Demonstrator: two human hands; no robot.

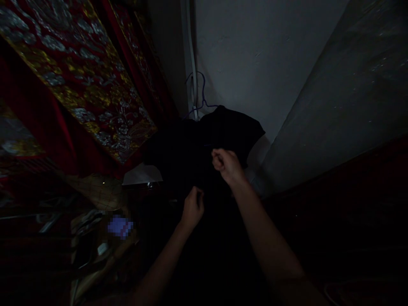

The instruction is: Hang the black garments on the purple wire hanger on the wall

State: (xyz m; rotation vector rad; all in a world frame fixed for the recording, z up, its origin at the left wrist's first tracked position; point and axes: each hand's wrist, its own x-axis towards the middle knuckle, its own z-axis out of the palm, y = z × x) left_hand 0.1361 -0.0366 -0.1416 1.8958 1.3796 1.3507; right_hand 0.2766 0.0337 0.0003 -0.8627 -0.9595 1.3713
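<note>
A black garment (229, 127) hangs on a blue wire hanger (200, 95) against a white wall, in dim light. My right hand (227, 165) is closed in a pinch on the front of the garment, near its middle. My left hand (193, 207) is lower down, fingers curled shut on the same dark cloth. The lower part of the garment is lost in shadow.
Red fabric with gold and silver embroidery (83, 80) hangs at the left. A grey slanted surface (344, 97) rises at the right. Cluttered dark items (86, 229) lie at lower left, and a white pipe (190, 55) runs down the wall corner.
</note>
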